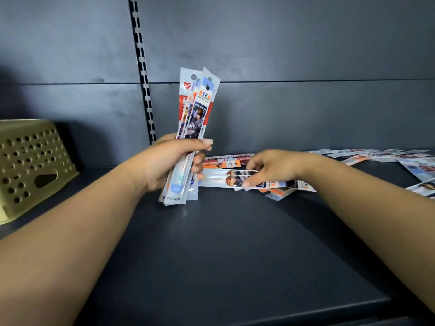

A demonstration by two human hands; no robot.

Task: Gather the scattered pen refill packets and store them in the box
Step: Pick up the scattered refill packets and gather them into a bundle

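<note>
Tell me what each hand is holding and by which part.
Left hand grips an upright bundle of packets around its lower half. Right hand pinches flat-lying packets near their middle.

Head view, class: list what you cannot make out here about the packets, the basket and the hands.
- Basket, head view: cut off by the left edge; its inside is out of sight, so contents unknown.
- Scattered packets at far right: cut off by the right edge; count unknowable.
- Bundle in the left hand: packets overlap, so number unclear.
- Right hand fingers: curled over the lying packets, hiding how many they pinch.
- Packet print: too small to read.
</note>
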